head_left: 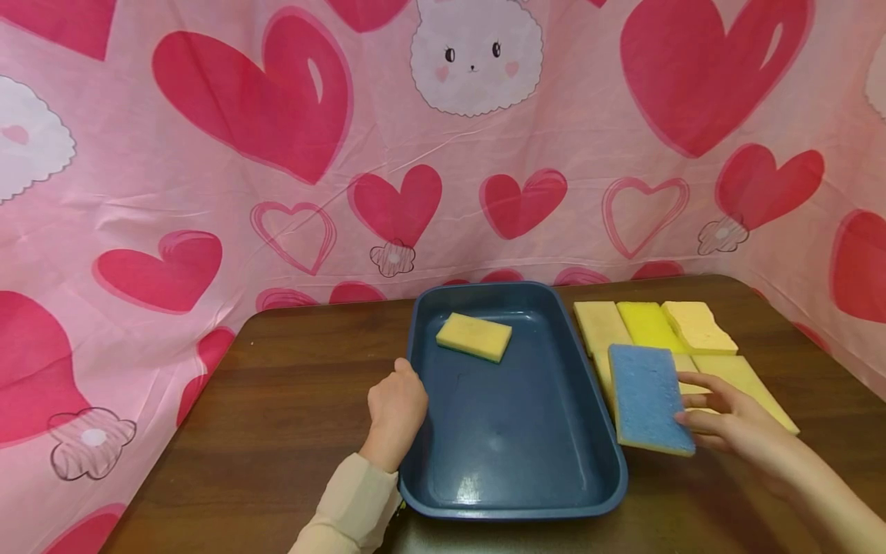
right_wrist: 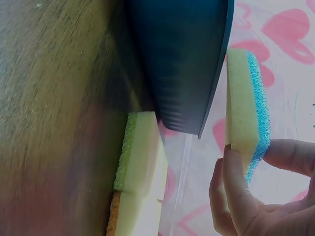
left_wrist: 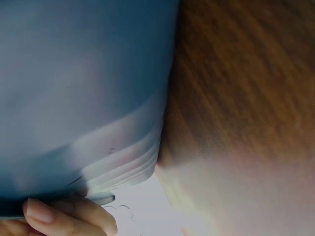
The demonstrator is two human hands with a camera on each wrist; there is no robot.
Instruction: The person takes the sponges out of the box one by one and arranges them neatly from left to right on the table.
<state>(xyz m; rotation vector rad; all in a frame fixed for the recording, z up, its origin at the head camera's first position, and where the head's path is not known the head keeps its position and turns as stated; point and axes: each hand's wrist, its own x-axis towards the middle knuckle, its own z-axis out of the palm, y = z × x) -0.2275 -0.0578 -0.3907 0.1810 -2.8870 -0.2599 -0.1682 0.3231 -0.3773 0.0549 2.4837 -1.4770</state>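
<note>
A sponge (head_left: pixel 649 396) with a blue scouring side and a yellow foam side is pinched by my right hand (head_left: pixel 734 419). In the head view it hangs tilted beside the right rim of a dark blue tray (head_left: pixel 512 454), blue side facing me. The right wrist view shows the thumb on the blue face of the sponge (right_wrist: pixel 243 105) and the fingers (right_wrist: pixel 236 172) on the foam. My left hand (head_left: pixel 398 404) grips the tray's left rim. Inside the tray, near its far left corner, lies a yellow sponge (head_left: pixel 474 335) with a green underside.
Right of the tray, several sponges lie side by side, foam up, among them a bright yellow sponge (head_left: pixel 649 325) and one with an uneven edge (head_left: pixel 697 327). The brown wooden table (head_left: pixel 291 400) ends against a pink heart-patterned cloth (head_left: pixel 457 138).
</note>
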